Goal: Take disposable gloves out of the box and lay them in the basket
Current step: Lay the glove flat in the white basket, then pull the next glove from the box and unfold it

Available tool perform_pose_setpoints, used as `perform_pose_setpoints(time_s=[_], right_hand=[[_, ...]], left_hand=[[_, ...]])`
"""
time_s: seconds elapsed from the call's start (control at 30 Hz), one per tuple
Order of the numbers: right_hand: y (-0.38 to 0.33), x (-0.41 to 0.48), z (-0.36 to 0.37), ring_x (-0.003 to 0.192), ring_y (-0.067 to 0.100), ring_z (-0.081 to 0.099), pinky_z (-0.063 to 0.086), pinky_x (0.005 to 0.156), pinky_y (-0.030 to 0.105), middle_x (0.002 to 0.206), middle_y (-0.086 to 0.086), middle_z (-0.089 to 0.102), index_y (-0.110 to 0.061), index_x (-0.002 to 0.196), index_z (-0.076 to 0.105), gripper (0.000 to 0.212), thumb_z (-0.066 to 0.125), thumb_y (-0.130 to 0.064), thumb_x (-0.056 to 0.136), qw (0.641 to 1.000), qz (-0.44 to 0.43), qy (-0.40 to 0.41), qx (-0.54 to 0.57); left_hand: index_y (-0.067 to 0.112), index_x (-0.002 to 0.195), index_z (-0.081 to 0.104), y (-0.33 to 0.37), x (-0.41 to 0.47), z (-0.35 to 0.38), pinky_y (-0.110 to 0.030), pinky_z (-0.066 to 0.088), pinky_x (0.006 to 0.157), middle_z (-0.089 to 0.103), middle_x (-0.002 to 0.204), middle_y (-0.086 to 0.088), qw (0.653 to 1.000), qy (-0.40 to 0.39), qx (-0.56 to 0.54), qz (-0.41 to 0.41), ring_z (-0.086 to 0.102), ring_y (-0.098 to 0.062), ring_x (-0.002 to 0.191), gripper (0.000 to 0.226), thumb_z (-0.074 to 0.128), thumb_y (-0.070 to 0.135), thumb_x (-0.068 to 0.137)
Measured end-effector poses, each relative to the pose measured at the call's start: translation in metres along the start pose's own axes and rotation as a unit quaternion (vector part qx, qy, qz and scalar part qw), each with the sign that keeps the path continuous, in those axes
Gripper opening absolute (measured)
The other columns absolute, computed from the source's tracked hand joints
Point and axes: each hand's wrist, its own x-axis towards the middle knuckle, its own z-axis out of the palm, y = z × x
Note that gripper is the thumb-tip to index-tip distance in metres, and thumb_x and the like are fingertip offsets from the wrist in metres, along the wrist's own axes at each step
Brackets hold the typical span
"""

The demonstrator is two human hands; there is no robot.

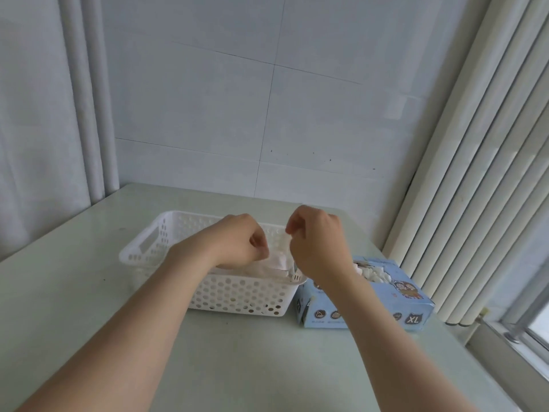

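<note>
Two hands of yours are up over the basket, both curled with fingertips pinched together. Your left hand sits above the middle of the basket, thumb and forefinger closed on the near edge of a thin translucent glove. Your right hand is over the basket's right end, slightly higher, its fingertips pinched on the same film at the upper right. Between the two hands the glove hangs as a pale, crumpled sheet, its lower part draping down into the basket; where exactly it ends among the other material I cannot tell.

More pale gloves already lie inside the basket, bunched against its near wall just under your left wrist. The basket is white, perforated with round holes, with a slot handle in its left end, and it stands on the pale green bench.

Just beside the basket on its right, touching or nearly touching its corner, stands the blue box marked XL on the near face. Its top opening shows a white wad of folded gloves, partly hidden behind your right forearm.

Behind the bench is a tiled wall, with white slats running down the right side.
</note>
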Motion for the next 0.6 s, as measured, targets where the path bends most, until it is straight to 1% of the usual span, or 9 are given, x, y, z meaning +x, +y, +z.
perform_pose_setpoints(time_s=[0.07, 0.13, 0.2, 0.27, 0.33, 0.43, 0.5, 0.53, 0.6], right_hand=[[0.017, -0.005, -0.007, 0.084, 0.016, 0.063, 0.057, 0.074, 0.037, 0.089, -0.003, 0.069, -0.018, 0.088, 0.067, 0.040, 0.041, 0.012, 0.082, 0.999, 0.019, 0.029, 0.016], [0.036, -0.009, -0.015, 0.093, 0.016, 0.064, 0.056, 0.080, 0.031, 0.096, -0.001, 0.071, -0.015, 0.095, 0.070, 0.042, 0.040, 0.013, 0.086, 0.998, 0.043, 0.032, 0.018], [0.053, -0.013, -0.022, 0.096, 0.015, 0.064, 0.051, 0.079, 0.023, 0.098, -0.001, 0.072, -0.015, 0.097, 0.072, 0.044, 0.040, 0.012, 0.087, 0.996, 0.075, 0.033, 0.024], [0.067, -0.017, -0.030, 0.093, 0.013, 0.064, 0.045, 0.071, 0.016, 0.097, -0.003, 0.072, -0.019, 0.098, 0.074, 0.042, 0.044, 0.007, 0.087, 0.994, 0.105, 0.027, 0.029], [0.080, -0.022, -0.040, 0.089, 0.006, 0.063, 0.042, 0.067, 0.012, 0.096, -0.007, 0.071, -0.023, 0.099, 0.078, 0.034, 0.053, -0.003, 0.088, 0.993, 0.115, 0.005, 0.029], [0.092, -0.030, -0.049, 0.088, 0.003, 0.065, 0.046, 0.066, 0.011, 0.092, -0.010, 0.073, -0.028, 0.099, 0.080, 0.022, 0.064, -0.017, 0.088, 0.993, 0.106, -0.038, 0.024], [0.097, -0.034, -0.051, 0.082, 0.003, 0.067, 0.047, 0.061, 0.008, 0.087, -0.010, 0.074, -0.029, 0.098, 0.080, 0.021, 0.065, -0.018, 0.088, 0.993, 0.099, -0.053, 0.033], [0.098, -0.036, -0.050, 0.079, 0.005, 0.068, 0.048, 0.058, 0.008, 0.082, -0.010, 0.075, -0.029, 0.097, 0.080, 0.021, 0.065, -0.016, 0.088, 0.993, 0.096, -0.053, 0.033], [0.103, -0.037, -0.047, 0.074, 0.011, 0.070, 0.049, 0.061, 0.011, 0.074, -0.009, 0.075, -0.028, 0.094, 0.080, 0.019, 0.067, -0.015, 0.090, 0.995, 0.089, -0.041, 0.024]], left_hand=[[0.026, 0.104, 0.080, 0.012, 0.000, 0.007, -0.033, 0.055, 0.097, 0.076, 0.108, 0.010, 0.999, -0.047, -0.019, -0.008, 0.069, -0.012, 0.103, 0.033, 0.047, 0.025, 0.106], [0.018, 0.105, 0.079, 0.020, -0.001, 0.014, -0.041, 0.055, 0.100, 0.077, 0.112, 0.002, 0.997, -0.073, -0.021, -0.024, 0.071, -0.021, 0.106, 0.044, 0.037, 0.030, 0.104], [0.012, 0.106, 0.075, 0.023, 0.001, 0.020, -0.047, 0.055, 0.098, 0.076, 0.112, -0.008, 0.997, -0.074, 0.006, -0.031, 0.071, -0.028, 0.105, 0.053, 0.031, 0.040, 0.100], [0.007, 0.093, 0.067, 0.027, 0.002, 0.027, -0.040, 0.054, 0.087, 0.072, 0.097, -0.009, 0.996, -0.071, 0.037, -0.027, 0.067, -0.027, 0.086, 0.050, 0.031, 0.039, 0.103], [0.011, 0.073, 0.053, 0.032, 0.003, 0.033, -0.033, 0.044, 0.066, 0.060, 0.075, -0.005, 0.998, -0.017, 0.054, -0.023, 0.053, -0.023, 0.064, 0.040, 0.037, 0.034, 0.101], [0.018, 0.066, 0.044, 0.046, 0.001, 0.043, -0.030, 0.037, 0.055, 0.054, 0.068, 0.003, 0.985, 0.137, 0.102, 0.014, 0.048, -0.019, 0.059, 0.031, 0.043, 0.024, 0.097], [0.023, 0.073, 0.052, 0.060, -0.001, 0.052, -0.031, 0.041, 0.058, 0.058, 0.077, 0.007, 0.968, 0.222, 0.090, 0.069, 0.055, -0.017, 0.069, 0.027, 0.042, 0.022, 0.098], [0.024, 0.082, 0.060, 0.066, -0.001, 0.057, -0.032, 0.046, 0.064, 0.062, 0.084, 0.009, 0.965, 0.234, 0.070, 0.101, 0.059, -0.016, 0.077, 0.024, 0.043, 0.023, 0.099], [0.025, 0.100, 0.069, 0.073, -0.002, 0.068, -0.033, 0.052, 0.080, 0.068, 0.098, 0.010, 0.967, 0.200, 0.045, 0.154, 0.062, -0.015, 0.092, 0.023, 0.045, 0.026, 0.101]])
